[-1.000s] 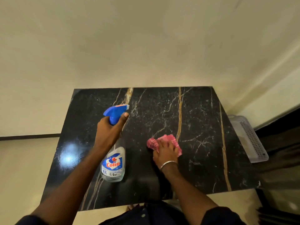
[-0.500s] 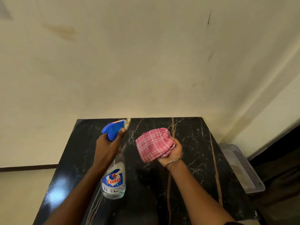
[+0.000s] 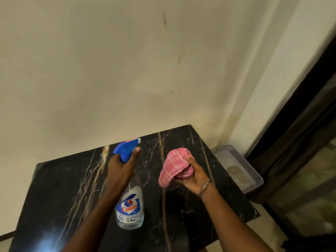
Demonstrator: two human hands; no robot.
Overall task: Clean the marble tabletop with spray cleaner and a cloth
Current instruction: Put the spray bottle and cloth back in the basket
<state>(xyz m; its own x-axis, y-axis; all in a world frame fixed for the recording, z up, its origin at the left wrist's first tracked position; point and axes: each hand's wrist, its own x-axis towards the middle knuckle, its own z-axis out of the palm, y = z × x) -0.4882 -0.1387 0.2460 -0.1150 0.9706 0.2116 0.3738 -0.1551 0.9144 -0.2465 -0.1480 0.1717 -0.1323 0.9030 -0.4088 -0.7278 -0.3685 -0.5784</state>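
Left hand point(image 3: 121, 171) grips spray bottle point(image 3: 130, 206); right hand point(image 3: 193, 177) holds cloth point(image 3: 174, 165) above tabletop point(image 3: 54, 188)

Bottle point(image 3: 130, 208) left of cloth point(image 3: 175, 165)

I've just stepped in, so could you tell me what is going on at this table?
A person is cleaning a black marble tabletop. The left hand grips a Colin spray bottle by its blue trigger head, forefinger on the trigger. The right hand, palm up, holds a bunched pink checked cloth above the surface, not touching it. A grey plastic basket sits beside the table.
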